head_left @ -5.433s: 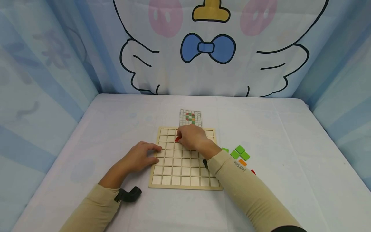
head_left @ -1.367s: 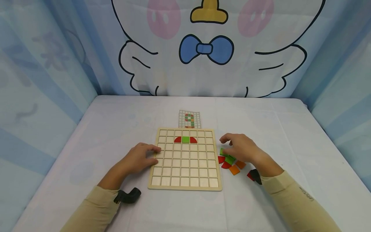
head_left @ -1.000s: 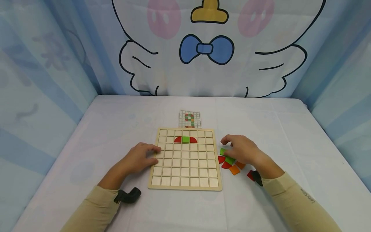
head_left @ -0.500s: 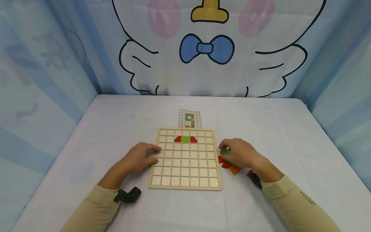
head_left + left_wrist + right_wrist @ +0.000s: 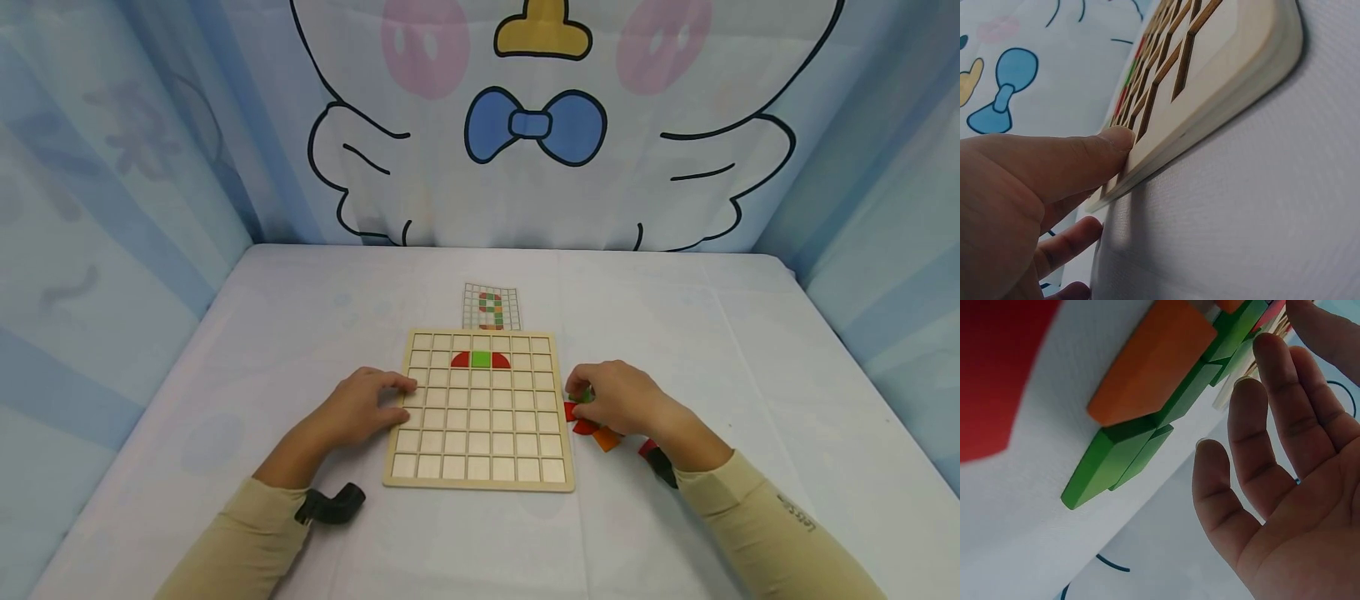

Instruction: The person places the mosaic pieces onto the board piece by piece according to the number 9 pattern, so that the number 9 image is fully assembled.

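My left hand (image 5: 371, 406) rests at the left edge of a wooden grid board (image 5: 480, 481), its thumb (image 5: 1107, 145) lying on the frame. At the board's right side, my right hand (image 5: 618, 392) hovers low over a heap of tiles, thumb and index finger apart around a green tile (image 5: 583, 395). Several more green tiles (image 5: 1104, 462) and an orange tile (image 5: 1154, 362) lie beside the fingers in the right wrist view. Near the board's top, a green square (image 5: 481, 359) sits between two rounded red tiles (image 5: 460, 360), in one row of cells.
A pattern card (image 5: 491, 308) with a small coloured grid lies behind the board, its lower end meeting the board's far edge. Red tiles (image 5: 585, 427) and another orange tile (image 5: 607, 439) lie near the right hand. A printed curtain (image 5: 536, 192) stands behind the table.
Since the oldest frame, the green square and right red tile have appeared in the row, and my right hand has moved from board to heap. Lately it sinks lower over the green tile.
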Available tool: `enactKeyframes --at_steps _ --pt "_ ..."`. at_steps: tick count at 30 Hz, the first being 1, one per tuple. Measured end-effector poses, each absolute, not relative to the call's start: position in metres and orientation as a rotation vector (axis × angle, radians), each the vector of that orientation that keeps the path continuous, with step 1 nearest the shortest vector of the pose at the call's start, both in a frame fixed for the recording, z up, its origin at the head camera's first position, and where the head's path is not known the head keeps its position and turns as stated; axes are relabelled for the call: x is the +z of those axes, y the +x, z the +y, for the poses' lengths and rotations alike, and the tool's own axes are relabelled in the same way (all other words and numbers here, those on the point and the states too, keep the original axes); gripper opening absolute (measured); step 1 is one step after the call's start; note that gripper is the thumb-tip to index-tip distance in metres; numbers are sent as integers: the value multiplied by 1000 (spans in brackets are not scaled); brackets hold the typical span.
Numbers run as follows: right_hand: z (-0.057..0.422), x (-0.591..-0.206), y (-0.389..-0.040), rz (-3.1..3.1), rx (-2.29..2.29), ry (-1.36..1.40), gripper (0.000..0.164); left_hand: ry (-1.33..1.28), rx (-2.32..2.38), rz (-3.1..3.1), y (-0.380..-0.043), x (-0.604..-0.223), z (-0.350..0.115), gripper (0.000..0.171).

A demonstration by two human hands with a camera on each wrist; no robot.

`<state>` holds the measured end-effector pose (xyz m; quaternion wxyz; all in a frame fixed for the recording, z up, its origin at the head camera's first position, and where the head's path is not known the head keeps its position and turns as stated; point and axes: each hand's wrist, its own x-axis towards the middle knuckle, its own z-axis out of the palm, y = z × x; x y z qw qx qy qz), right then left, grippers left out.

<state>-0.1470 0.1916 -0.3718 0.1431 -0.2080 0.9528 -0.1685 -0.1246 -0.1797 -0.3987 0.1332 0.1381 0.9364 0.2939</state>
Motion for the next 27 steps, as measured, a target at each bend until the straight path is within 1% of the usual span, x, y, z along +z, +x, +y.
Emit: enactKeyframes --at_steps 7,16,27 --pt "189 -370 -147 2768 -448 -583 22 399 859 2715 -124 -399 -180 36" --pt "184 -368 -145 2742 -449 -574 16 386 868 2709 -125 -399 -179 36" --pt "184 -369 -143 2753 -419 -598 17 377 870 2720 -125 -399 -178 35"
